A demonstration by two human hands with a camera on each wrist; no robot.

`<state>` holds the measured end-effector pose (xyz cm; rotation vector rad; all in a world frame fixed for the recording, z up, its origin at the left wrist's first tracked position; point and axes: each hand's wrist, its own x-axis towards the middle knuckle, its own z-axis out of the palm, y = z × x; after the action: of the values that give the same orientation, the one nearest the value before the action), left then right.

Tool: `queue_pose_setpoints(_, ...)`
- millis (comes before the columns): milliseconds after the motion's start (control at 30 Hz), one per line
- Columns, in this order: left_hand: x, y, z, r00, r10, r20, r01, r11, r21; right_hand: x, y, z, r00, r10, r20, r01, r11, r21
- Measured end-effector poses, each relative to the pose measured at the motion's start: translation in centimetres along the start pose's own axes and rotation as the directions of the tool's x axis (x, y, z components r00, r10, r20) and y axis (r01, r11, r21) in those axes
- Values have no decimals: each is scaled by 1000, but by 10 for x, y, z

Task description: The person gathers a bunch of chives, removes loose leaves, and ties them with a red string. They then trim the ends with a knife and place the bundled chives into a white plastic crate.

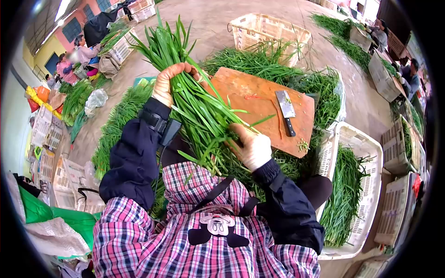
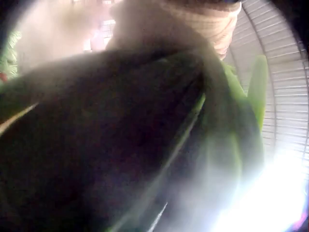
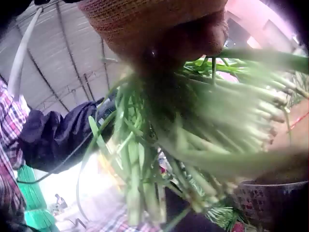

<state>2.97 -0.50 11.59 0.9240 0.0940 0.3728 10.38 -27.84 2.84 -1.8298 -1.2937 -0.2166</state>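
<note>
My left hand [image 1: 172, 82], in a pale glove with bare fingers, grips a thick bunch of garlic chives [image 1: 192, 99] around its leafy upper part. The bunch slants across my lap, leaf tips up and to the left. Lower down, my right hand [image 1: 250, 147] holds the same bunch near its stem ends, thumb on top and the other fingers mostly hidden. The right wrist view shows pale cut-looking stem ends [image 3: 270, 113] fanning out below the gloved right hand [image 3: 164, 38]. Dark, blurred leaves [image 2: 120, 130] fill most of the left wrist view.
A wooden board [image 1: 259, 104] lies ahead on heaped greens, bearing a cleaver [image 1: 286, 111] with a black handle. At the right stands a white crate [image 1: 378, 162] holding more chives. A cream crate [image 1: 271, 28] stands beyond the board. Several people work among crates further off.
</note>
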Motion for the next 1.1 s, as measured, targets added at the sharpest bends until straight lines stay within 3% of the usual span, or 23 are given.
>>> queue_pose_setpoints(33, 1, -3, 2, 999, 11, -33, -11, 1000, 6, 0, 0, -1, 1000, 14, 25, -16, 995, 96)
queue_pose_setpoints(100, -1, -9, 5, 993, 40, -113, -44, 998, -35, -8, -2, -17, 952, 139, 274, -227, 919, 323)
queue_pose_setpoints(200, -5, 1, 3, 987, 135, -91, -144, 985, -99, -42, 21, -38, 920, 87, 382, -231, 908, 348)
queue_pose_setpoints(233, -5, 2, 1, 957, 215, -195, -245, 959, -143, -54, 28, -50, 869, 138, 475, -326, 882, 340)
queue_pose_setpoints(333, 9, 18, -56, 972, 236, -22, -236, 955, -182, -93, 49, -79, 740, 324, 590, -534, 816, 221)
queue_pose_setpoints(433, 5, 23, -52, 983, 184, 27, -176, 966, -188, -106, 54, -101, 645, 313, 697, -368, 927, -75)
queue_pose_setpoints(533, 12, 21, -65, 965, 258, 37, -247, 949, -196, -118, 54, -101, 632, 422, 651, -295, 907, -301)
queue_pose_setpoints(567, 14, 20, -72, 959, 283, 29, -273, 944, -186, -112, 48, -102, 689, 424, 588, -345, 905, -249)
queue_pose_setpoints(600, 19, 21, -82, 951, 283, 125, -253, 943, -215, -101, 37, -102, 738, 428, 522, -388, 902, -190)
queue_pose_setpoints(700, 18, 16, -78, 956, 283, 73, -258, 935, -242, -78, 22, -87, 848, 419, 326, -462, 884, 65)
queue_pose_setpoints(833, 14, 14, -55, 963, 263, 52, -245, 943, -226, -49, -5, -62, 781, 536, 322, -625, 652, 430)
queue_pose_setpoints(867, 16, 15, -54, 967, 242, 79, -207, 929, -305, -47, -4, -49, 765, 548, 339, -639, 580, 505)
queue_pose_setpoints(967, 13, 14, -36, 938, 257, 234, -181, 935, -304, -33, -7, -30, 651, 537, 536, -695, 138, 705)
queue_pose_setpoints(1033, 9, 11, -13, 906, 256, 336, -151, 939, -308, -22, -7, -22, 560, 519, 646, -714, -93, 694)
queue_pose_setpoints(1100, 4, 7, 10, 876, 253, 410, -164, 957, -240, -26, 8, 3, 609, 439, 661, -626, -247, 740)
